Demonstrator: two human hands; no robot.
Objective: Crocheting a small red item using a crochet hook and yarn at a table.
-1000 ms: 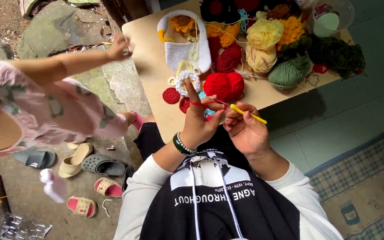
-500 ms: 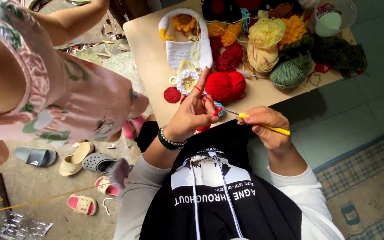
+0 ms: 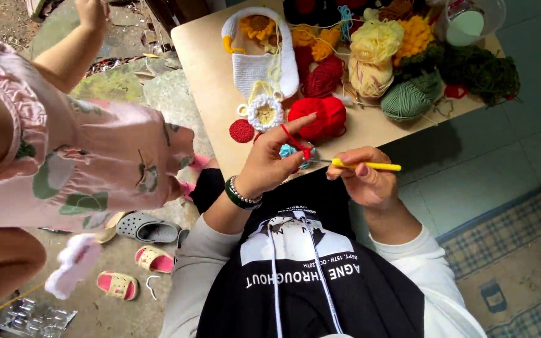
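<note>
Fingers [image 3: 345,168] of the right hand [image 3: 364,181] pinched shut on a yellow crochet hook [image 3: 365,166], tip aimed at the small blue crochet piece [image 3: 290,152] nipped between thumb and fingers of the left hand [image 3: 269,168], whose forefinger is stretched out with red yarn [image 3: 290,138] looped over it. Just beyond the fingers, on the tan surface [image 3: 208,69]: red yarn ball [image 3: 318,116], red crochet disc [image 3: 242,131], white crochet bag [image 3: 259,59]; farther out, green yarn ball [image 3: 409,97] and yellow yarn [image 3: 374,56]. Another person in a pink floral garment [image 3: 89,169] stands well off the left hand, sandals [image 3: 134,272] on the floor beneath.
</note>
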